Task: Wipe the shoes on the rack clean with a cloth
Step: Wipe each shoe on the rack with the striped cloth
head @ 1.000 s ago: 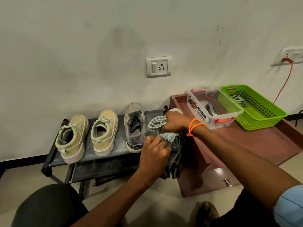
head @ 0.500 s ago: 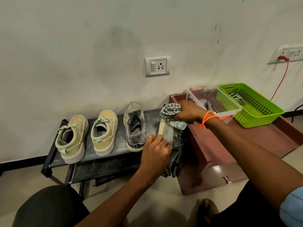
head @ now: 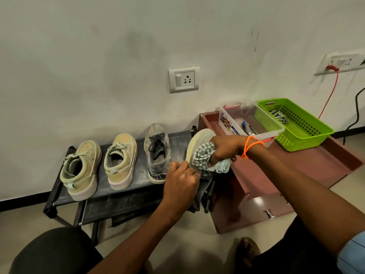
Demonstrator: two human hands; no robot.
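A black shoe rack (head: 126, 192) stands against the wall. On it sit two beige sneakers (head: 81, 169) (head: 120, 160) and a grey laced shoe (head: 158, 153). At the rack's right end a second grey shoe (head: 199, 141) is tipped on its side, pale sole facing left. My left hand (head: 182, 179) grips its heel end. My right hand (head: 225, 149), with an orange thread at the wrist, holds a bunched checked cloth (head: 203, 155) against the sole's middle.
A maroon low cabinet (head: 296, 171) stands right of the rack, carrying a clear plastic box (head: 231, 123) with pens and a green basket (head: 308, 135) holding another cloth. A wall socket (head: 183, 79) is above; a red cord (head: 329, 95) hangs at right. My knees are in the foreground.
My right hand has slid the cloth along the sole, up toward the toe and now back toward the middle. The left hand keeps its grip on the heel.
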